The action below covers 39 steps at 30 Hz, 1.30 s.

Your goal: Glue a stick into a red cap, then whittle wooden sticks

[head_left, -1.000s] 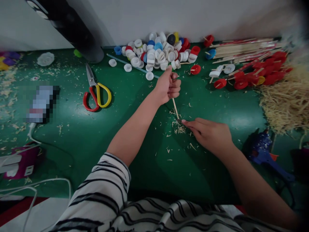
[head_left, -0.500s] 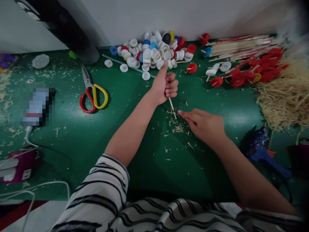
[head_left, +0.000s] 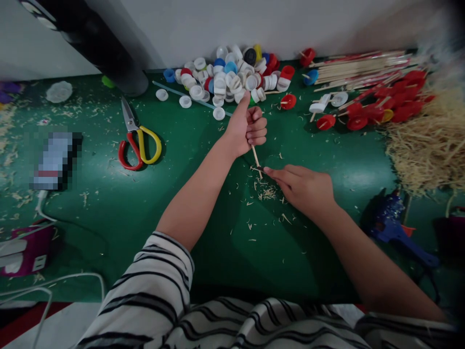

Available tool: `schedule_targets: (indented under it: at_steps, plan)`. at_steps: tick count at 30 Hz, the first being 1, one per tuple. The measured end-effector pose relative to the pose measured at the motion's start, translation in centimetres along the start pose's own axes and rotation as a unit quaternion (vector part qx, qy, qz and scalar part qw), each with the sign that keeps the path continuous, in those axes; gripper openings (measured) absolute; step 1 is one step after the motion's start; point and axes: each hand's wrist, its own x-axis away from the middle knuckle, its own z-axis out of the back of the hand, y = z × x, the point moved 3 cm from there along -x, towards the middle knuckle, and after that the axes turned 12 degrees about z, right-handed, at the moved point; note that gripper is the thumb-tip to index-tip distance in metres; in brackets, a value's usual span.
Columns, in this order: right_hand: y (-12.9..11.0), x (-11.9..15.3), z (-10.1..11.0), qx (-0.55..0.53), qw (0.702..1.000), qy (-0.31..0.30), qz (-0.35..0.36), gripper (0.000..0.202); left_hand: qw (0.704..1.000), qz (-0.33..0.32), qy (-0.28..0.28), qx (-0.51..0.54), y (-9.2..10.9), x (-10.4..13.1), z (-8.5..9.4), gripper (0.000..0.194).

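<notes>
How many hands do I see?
2: the left hand closed around the pale stick, just in front of the bottle caps; the right hand by the stick's lower end, pinching a small dark tool.

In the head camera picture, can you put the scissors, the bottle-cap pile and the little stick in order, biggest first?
1. Bottle-cap pile
2. Scissors
3. Stick, counting just the bit showing below the left hand

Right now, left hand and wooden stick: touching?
Touching. The head view shows the left hand closed in a fist, the wooden stick emerging directly from it.
</notes>
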Motion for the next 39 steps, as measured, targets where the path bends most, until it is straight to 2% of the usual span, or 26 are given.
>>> schedule_targets:
  at_steps: [5,12,27,33,39]
  plan:
    - [0.1,0.1,0.1,0.002,1.0,-0.011,0.002,0.033,1.0,-0.02,-0.015,-0.006,-0.1,-0.2,-0.1,0.063]
    - [0.4,0.4,0.4,-0.034,0.999,-0.04,0.005,0.034,1.0,-0.013,0.02,0.019,-0.2,0.0,-0.2,0.063]
    - [0.0,1.8,0.7,-0.041,0.998,-0.047,0.01,0.033,0.999,-0.02,0.02,0.018,-0.3,0.0,-0.2,0.064]
    - [0.0,2.2,0.9,-0.023,0.999,-0.024,0.022,0.029,0.999,-0.036,0.016,-0.015,-0.2,-0.2,-0.1,0.064]
    - [0.3,0.3,0.6,0.015,1.0,0.008,-0.004,0.032,0.998,-0.05,0.011,-0.03,-0.4,-0.1,-0.2,0.061]
